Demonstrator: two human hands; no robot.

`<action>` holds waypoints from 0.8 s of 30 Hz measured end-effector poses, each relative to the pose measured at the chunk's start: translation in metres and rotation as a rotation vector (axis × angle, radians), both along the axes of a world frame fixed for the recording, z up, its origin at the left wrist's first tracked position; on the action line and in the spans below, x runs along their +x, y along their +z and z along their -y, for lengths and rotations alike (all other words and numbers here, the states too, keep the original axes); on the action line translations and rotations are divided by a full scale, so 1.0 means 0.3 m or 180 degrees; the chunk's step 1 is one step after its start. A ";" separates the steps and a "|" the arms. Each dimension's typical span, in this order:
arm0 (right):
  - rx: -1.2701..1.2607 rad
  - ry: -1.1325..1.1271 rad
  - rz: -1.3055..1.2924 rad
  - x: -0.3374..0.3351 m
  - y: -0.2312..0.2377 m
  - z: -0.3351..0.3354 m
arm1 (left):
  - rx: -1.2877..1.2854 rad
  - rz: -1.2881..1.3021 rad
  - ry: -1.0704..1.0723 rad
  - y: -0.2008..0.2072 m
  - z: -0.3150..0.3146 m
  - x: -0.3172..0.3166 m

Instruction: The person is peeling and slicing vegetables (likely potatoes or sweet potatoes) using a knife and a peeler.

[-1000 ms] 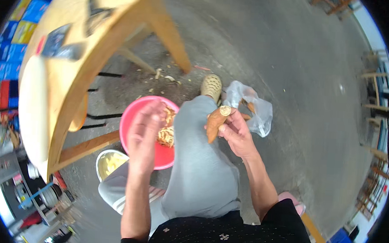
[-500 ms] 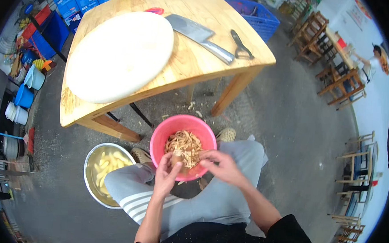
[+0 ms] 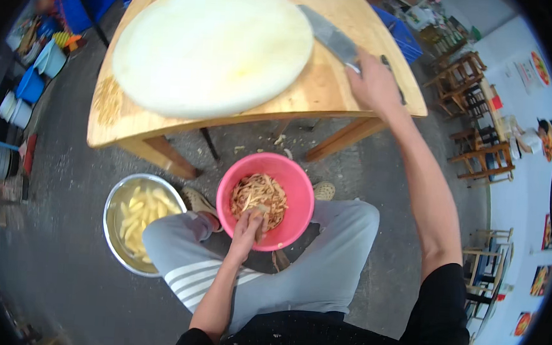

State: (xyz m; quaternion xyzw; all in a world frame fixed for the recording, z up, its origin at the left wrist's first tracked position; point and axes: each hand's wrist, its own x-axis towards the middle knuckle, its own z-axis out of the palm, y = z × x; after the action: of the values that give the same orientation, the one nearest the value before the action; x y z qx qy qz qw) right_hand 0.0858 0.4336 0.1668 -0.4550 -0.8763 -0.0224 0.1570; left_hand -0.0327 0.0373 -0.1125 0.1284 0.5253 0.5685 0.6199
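Observation:
My right arm reaches over the wooden table. My right hand (image 3: 374, 82) is closed around the handle of a cleaver (image 3: 330, 35), whose wide blade lies on the tabletop. Just past those fingers is a black peeler (image 3: 386, 63), partly covered by the hand. Low over a pink basin (image 3: 302, 193), my left hand (image 3: 243, 235) holds a brown root (image 3: 258, 228) with a paler end. Its exact kind is unclear. Peelings (image 3: 259, 193) lie heaped inside the basin. On the floor to the left, a metal bowl (image 3: 109, 225) holds several pale yellow peeled pieces (image 3: 139, 218) in liquid.
A large round white cutting board (image 3: 207, 51) covers much of the wooden table (image 3: 328, 90). My knees flank the basin below the table's front edge. Blue and white buckets (image 3: 32, 85) stand far left. Chairs (image 3: 485, 157) and a person (image 3: 531, 140) are at the right.
My right hand has left the basin and moved up to the cleaver on the table. The left hand keeps the root over the basin. My view has shifted.

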 end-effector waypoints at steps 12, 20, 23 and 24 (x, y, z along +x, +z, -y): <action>0.0525 0.0359 -0.2185 0.201 0.142 0.269 | 0.0853 -0.0016 0.0151 0.101 0.127 -0.019; -0.1189 -0.0203 -0.1410 0.459 -0.180 0.940 | 0.0616 -0.0223 0.0024 0.226 0.173 0.065; -0.1790 -0.0087 -0.1226 0.477 -0.295 1.103 | 0.0610 -0.0282 0.0088 0.263 0.163 0.099; -0.1580 0.0215 -0.1250 0.493 -0.350 1.146 | 0.0664 -0.0262 0.0164 0.267 0.162 0.111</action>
State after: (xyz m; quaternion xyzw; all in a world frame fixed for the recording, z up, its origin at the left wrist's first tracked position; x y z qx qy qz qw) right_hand 0.2337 0.0896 0.0617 -0.4456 -0.8225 0.2856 0.2081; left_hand 0.0006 -0.0114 -0.0324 0.2018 0.4915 0.6301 0.5662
